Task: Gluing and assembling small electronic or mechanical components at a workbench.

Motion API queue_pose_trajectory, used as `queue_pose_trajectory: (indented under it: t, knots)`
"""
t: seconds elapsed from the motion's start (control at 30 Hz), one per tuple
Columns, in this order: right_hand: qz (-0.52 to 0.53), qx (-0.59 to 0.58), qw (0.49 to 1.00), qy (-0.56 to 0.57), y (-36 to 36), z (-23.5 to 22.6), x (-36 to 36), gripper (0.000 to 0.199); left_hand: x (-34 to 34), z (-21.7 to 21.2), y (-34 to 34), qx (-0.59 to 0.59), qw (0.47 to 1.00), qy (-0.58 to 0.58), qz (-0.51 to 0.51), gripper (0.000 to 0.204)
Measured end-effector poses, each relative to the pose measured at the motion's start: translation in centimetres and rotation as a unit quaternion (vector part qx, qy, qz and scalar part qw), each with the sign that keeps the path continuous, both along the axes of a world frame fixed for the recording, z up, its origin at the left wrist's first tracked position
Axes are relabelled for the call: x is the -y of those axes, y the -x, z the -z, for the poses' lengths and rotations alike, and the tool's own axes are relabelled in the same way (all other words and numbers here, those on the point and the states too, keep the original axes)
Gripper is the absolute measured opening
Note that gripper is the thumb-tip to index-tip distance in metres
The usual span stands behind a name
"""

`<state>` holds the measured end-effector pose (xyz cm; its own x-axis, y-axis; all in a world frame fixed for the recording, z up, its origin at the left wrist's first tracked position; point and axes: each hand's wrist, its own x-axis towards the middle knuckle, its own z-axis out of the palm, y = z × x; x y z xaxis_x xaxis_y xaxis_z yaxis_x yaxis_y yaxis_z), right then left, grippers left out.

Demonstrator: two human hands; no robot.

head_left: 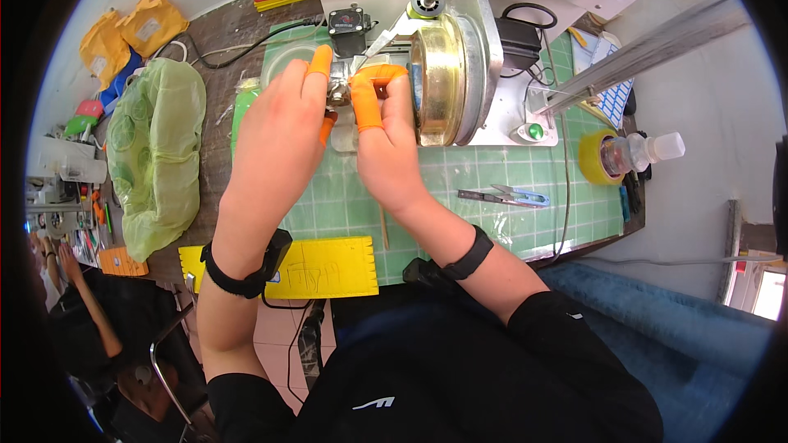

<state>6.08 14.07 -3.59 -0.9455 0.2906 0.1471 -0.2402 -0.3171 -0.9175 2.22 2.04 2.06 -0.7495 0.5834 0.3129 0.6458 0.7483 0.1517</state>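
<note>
Two hands, left hand (283, 119) and right hand (386, 135), pinch a small metal part (338, 86) tight beside the brass wheel (439, 82), probably fitting it, so steady fingers matter.

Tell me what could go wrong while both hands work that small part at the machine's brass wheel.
Both the left hand and right hand pinch a small metal part right beside the brass wheel; if it turned, fingers might get caught. The thread snips lie open near the right forearm and could be knocked off the green mat.
</note>
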Motion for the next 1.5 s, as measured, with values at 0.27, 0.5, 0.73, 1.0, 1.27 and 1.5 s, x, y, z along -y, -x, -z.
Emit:
queue_pose_trajectory:
  t: [0.27, 0.5, 0.73, 1.0, 1.27, 1.5]
  knots:
    - [0.002, -0.066, 0.996, -0.063, 0.2, 0.5, 0.2, 0.019, 0.2, 1.6, 0.5, -0.028, 0.999, -0.022, -0.009, 0.05]
    - [0.022, -0.082, 0.995, -0.059, 0.5, 1.0, 0.1, 0.014, 1.2, -0.8, 0.9, -0.138, 0.986, -0.015, 0.093, 0.052]
    - [0.007, -0.065, 0.997, -0.03, 0.5, 1.2, 0.5, 0.014, 2.2, 0.4, 2.1, -0.219, 0.944, -0.109, 0.222, 0.034]
    - [-0.047, -0.016, 0.999, 0.003, 0.0, 0.2, 0.2, 0.03, 0.6, -1.6, 1.7, 0.013, 0.942, -0.297, 0.155, 0.02]
    - [-0.065, 0.019, 0.996, 0.053, 0.3, 2.2, 1.1, 0.064, 0.1, -2.5, 2.5, 0.15, 0.931, -0.287, 0.17, 0.016]
    - [-0.047, 0.005, 0.999, -0.013, 0.5, 1.9, 1.2, 0.045, -0.1, -3.0, 1.7, 0.074, 0.955, -0.24, 0.159, 0.018]
